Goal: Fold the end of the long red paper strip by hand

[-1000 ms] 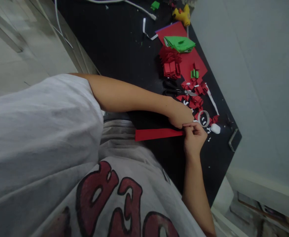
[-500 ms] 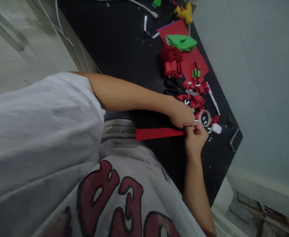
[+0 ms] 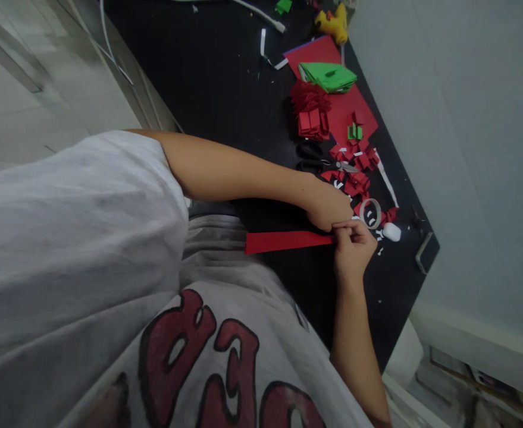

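A long red paper strip (image 3: 288,240) reaches from my lap over the black table edge to my two hands. My right hand (image 3: 354,246) pinches its far end between thumb and fingertips. Closed and bent downward, my left hand (image 3: 330,205) meets the right fingertips at that same end of the strip. The back of the left hand hides most of its fingers. Just beyond the hands lie a tape roll (image 3: 370,214), folded red paper pieces (image 3: 357,183) and small white scraps. Black-handled scissors (image 3: 312,157) rest beside those pieces.
Stacked red folded paper (image 3: 312,119), green folded paper (image 3: 330,77) and a red sheet (image 3: 363,113) lie farther along the table. A yellow glue gun (image 3: 334,25), white cable (image 3: 261,13), white case (image 3: 391,232) and phone (image 3: 427,252) are also there. A wall borders the table.
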